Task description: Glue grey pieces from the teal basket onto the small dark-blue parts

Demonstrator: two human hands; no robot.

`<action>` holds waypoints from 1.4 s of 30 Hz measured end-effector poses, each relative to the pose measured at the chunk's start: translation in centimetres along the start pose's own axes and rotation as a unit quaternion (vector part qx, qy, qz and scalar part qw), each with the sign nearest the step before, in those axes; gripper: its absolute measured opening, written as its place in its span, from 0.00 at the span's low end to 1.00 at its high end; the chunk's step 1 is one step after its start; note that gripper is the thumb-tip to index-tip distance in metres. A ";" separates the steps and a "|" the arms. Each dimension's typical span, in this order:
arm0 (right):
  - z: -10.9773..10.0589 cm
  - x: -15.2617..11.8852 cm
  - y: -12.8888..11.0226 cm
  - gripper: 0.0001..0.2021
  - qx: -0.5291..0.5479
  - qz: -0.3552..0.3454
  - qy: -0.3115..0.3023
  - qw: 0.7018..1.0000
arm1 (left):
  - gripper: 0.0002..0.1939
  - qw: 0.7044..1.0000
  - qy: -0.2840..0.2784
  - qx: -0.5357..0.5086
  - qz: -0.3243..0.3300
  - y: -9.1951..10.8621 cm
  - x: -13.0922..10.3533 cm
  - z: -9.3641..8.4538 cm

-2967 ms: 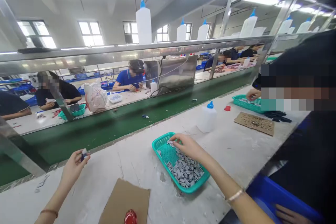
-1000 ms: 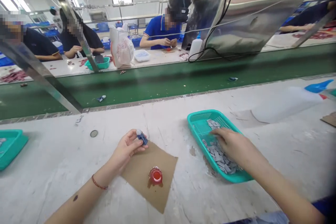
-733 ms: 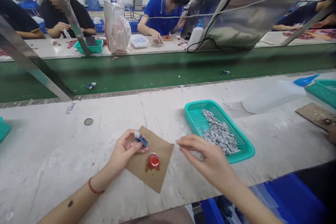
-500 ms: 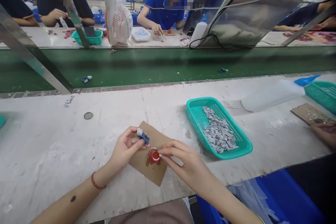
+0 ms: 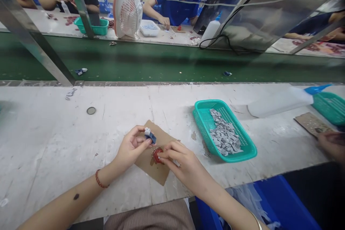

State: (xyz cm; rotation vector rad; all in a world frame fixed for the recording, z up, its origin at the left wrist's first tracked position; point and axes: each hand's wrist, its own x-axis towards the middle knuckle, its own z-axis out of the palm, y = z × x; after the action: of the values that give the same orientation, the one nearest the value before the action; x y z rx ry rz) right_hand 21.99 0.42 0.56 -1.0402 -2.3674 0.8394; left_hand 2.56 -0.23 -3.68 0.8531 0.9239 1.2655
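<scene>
My left hand [image 5: 136,145] pinches a small dark-blue piece with a pale grey top [image 5: 150,136] between thumb and fingers, just above a sheet of brown cardboard [image 5: 153,176]. On that cardboard lies a red bottle cap [image 5: 155,156] with a wet shine, and brownish stains spread around it. The fingertips of my right hand [image 5: 179,160] are closed over the cap's right side, pinching a tiny pale grey piece that is mostly hidden. Right of my hands stands a green plastic basket [image 5: 198,122] with many small grey pieces [image 5: 226,136].
Another bottle cap [image 5: 91,110] lies on the white table at left. A white bottle with a blue nozzle [image 5: 280,102] lies at right, near a second green basket [image 5: 327,106] and a co-worker's hand [image 5: 332,143]. Beyond a green strip [image 5: 151,61], other people work.
My right fingertips have moved left, from the cap's edge to over its red inside. My left hand still holds the blue and grey piece. The view has shifted slightly.
</scene>
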 end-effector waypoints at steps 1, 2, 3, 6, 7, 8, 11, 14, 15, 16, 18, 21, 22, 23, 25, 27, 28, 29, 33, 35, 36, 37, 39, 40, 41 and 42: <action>0.1 0.0 0.0 0.10 -0.003 0.000 0.002 1.000 | 0.11 1.000 0.001 0.000 0.001 0.0 0.0 0.0; 0.1 -0.1 0.0 0.10 -0.006 0.002 0.004 1.000 | 0.11 1.000 0.002 -0.001 0.002 0.0 0.0 0.0; 0.2 -0.1 0.1 0.10 -0.008 0.004 0.004 1.000 | 0.11 1.000 0.003 0.000 0.003 -0.1 0.0 0.0; 0.3 -0.3 0.2 0.09 -0.015 0.007 -0.001 1.000 | 0.11 1.000 0.006 0.005 0.003 -0.3 0.0 -0.1; 0.3 -0.3 0.2 0.09 -0.017 0.007 0.000 1.000 | 0.11 1.000 0.007 0.007 0.003 -0.4 0.0 -0.1; 0.3 -0.3 0.2 0.09 -0.019 0.007 0.004 1.000 | 0.12 1.000 0.007 0.009 0.002 -0.4 0.1 -0.1; 0.3 -0.3 0.1 0.09 -0.021 0.006 0.014 1.000 | 0.12 1.000 0.010 0.014 0.001 -0.6 0.1 -0.2; 0.4 -0.4 0.1 0.09 -0.015 0.009 0.003 1.000 | 0.12 1.000 0.013 0.011 -0.001 -0.6 0.1 -0.2; 0.5 -0.4 0.1 0.09 -0.014 0.011 0.004 1.000 | 0.12 1.000 0.013 0.008 0.000 -0.6 0.1 -0.2; 0.5 -0.4 0.1 0.09 -0.012 0.015 0.009 1.000 | 0.12 1.000 0.012 0.005 0.002 -0.5 0.1 -0.2; 0.7 -0.5 0.1 0.08 -0.010 0.024 0.026 0.999 | 0.11 1.000 0.010 0.006 0.008 -0.6 0.1 -0.2; 0.8 -0.6 0.0 0.08 0.005 0.036 0.032 0.999 | 0.10 1.000 0.004 0.011 0.013 -0.7 0.1 -0.2; 0.8 -0.6 0.0 0.09 0.014 0.040 0.029 0.999 | 0.10 1.000 0.002 0.010 0.013 -0.8 0.1 -0.2; 0.7 -0.6 -0.1 0.09 0.026 0.046 0.026 0.998 | 0.11 1.000 -0.001 0.008 0.014 -0.8 0.2 -0.3; 0.5 -0.3 -0.1 0.08 0.073 0.075 0.030 0.994 | 0.11 1.000 -0.004 0.004 0.015 -0.9 0.2 -0.3; 0.0 0.1 0.0 0.05 0.163 0.137 0.049 0.976 | 0.12 1.000 -0.005 0.004 0.010 -0.8 0.2 -0.3; -0.2 0.3 0.1 0.05 0.221 0.174 0.064 0.958 | 0.12 1.000 -0.007 0.006 0.006 -0.7 0.2 -0.3; -0.4 0.5 0.2 0.05 0.279 0.207 0.081 0.934 | 0.12 1.000 -0.009 0.006 0.000 -0.6 0.1 -0.3; -0.6 1.6 0.6 0.10 0.432 0.273 0.109 0.852 | 0.13 1.000 -0.019 0.009 -0.010 -0.6 -0.1 -0.2; -0.4 2.3 0.6 0.10 0.456 0.277 0.104 0.839 | 0.14 1.000 -0.016 0.018 -0.009 -0.7 -0.3 -0.2; -0.3 2.6 0.6 0.10 0.459 0.277 0.103 0.838 | 0.14 1.000 -0.014 0.023 -0.009 -0.8 -0.3 -0.1; -0.2 2.9 0.5 0.11 0.459 0.275 0.103 0.839 | 0.14 1.000 -0.013 0.027 -0.008 -0.9 -0.4 -0.1; 0.1 3.4 0.4 0.10 0.453 0.269 0.103 0.843 | 0.15 0.999 -0.011 0.031 -0.005 -1.0 -0.5 -0.1; 0.2 3.6 0.3 0.10 0.450 0.265 0.099 0.847 | 0.15 0.999 -0.011 0.033 -0.004 -1.0 -0.5 -0.1; 0.2 3.8 0.2 0.10 0.447 0.261 0.094 0.850 | 0.15 0.999 -0.010 0.033 -0.002 -1.0 -0.5 -0.1; 0.3 3.9 0.1 0.10 0.445 0.255 0.089 0.854 | 0.14 0.999 -0.009 0.033 -0.001 -1.0 -0.5 -0.1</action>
State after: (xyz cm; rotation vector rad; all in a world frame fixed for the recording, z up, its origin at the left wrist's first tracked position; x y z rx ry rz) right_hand 19.40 3.37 0.80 -1.2219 -1.2430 1.7053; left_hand 2.79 -0.85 -4.59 0.9134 0.9576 1.2287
